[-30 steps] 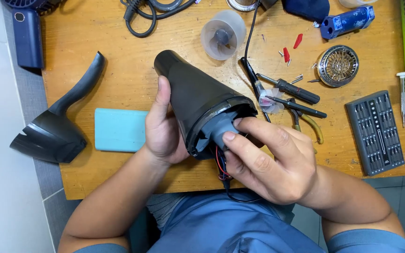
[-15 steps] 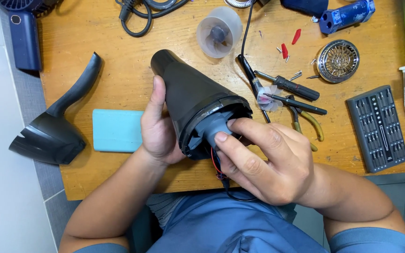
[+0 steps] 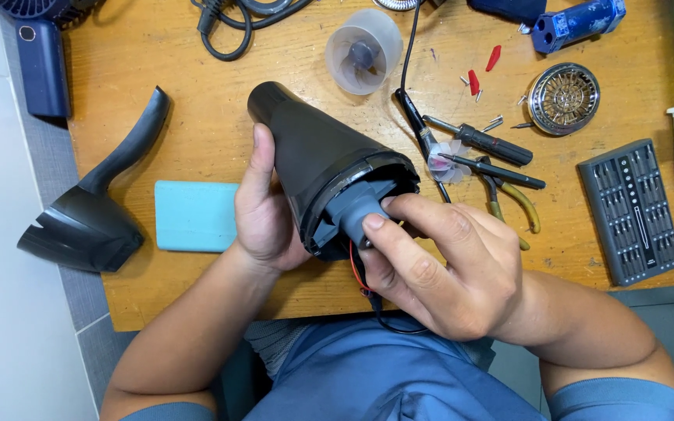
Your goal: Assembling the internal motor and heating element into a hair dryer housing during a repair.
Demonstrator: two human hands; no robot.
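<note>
1. Left hand (image 3: 263, 214) wraps the black cone-shaped housing (image 3: 313, 156) from its left side, thumb lying up along the shell. Grip clamped on the housing.
2. Housing is held above the wooden tabletop (image 3: 157, 62), near the front edge, narrow end pointing up-left, wide open end facing the person.
3. Right hand (image 3: 446, 273) sits at the open end. Thumb and fingers are closed on the grey motor insert (image 3: 352, 214) seated in the housing mouth.
4. Red and black wires (image 3: 360, 273) run out from under the insert, down past the tabletop edge.
5. Left of the housing: a light blue rectangular pad (image 3: 193, 216) flat on the tabletop, then a black curved handle shell (image 3: 91, 218) overhanging the left edge.
6. Above the housing: translucent fan impeller (image 3: 363, 51), black cable coil (image 3: 232, 23).
7. Right of the housing: two black-handled screwdrivers (image 3: 493, 156), yellow-handled pliers (image 3: 512, 206) partly behind the right hand, round chrome grille (image 3: 563, 97), grey bit set case (image 3: 633, 210).
8. Top right: blue cylindrical part (image 3: 579, 23), small red bits (image 3: 481, 70), loose screws nearby.
</note>
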